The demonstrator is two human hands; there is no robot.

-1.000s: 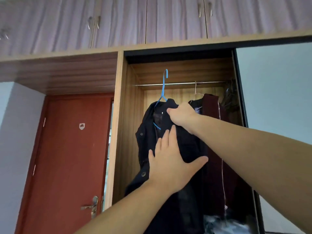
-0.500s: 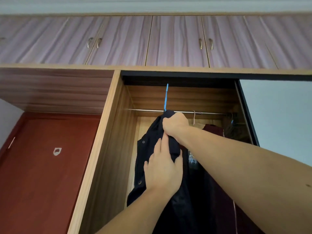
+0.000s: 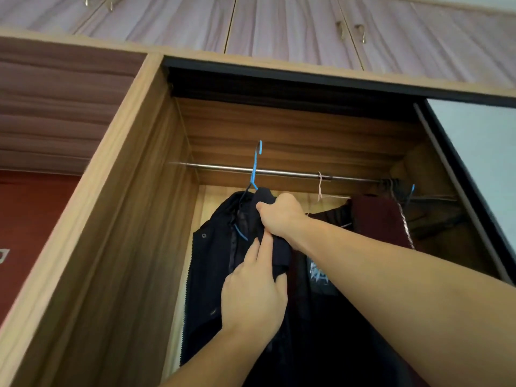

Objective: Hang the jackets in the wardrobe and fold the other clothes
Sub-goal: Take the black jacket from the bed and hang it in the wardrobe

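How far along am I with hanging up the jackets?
Already done, it seems: a maroon jacket hangs on the rail. In hand: your right hand grips the dark jacket at its collar and your left hand holds the fabric below. Its blue hanger has its hook tip above the rail, apparently not yet hooked over. Left: hook it on. No clothes for folding are in view.

Head camera looks steeply up, close, into the open wardrobe (image 3: 145,191) from below.

Red door (image 3: 33,233) left, closed overhead cupboards (image 3: 279,23) above.
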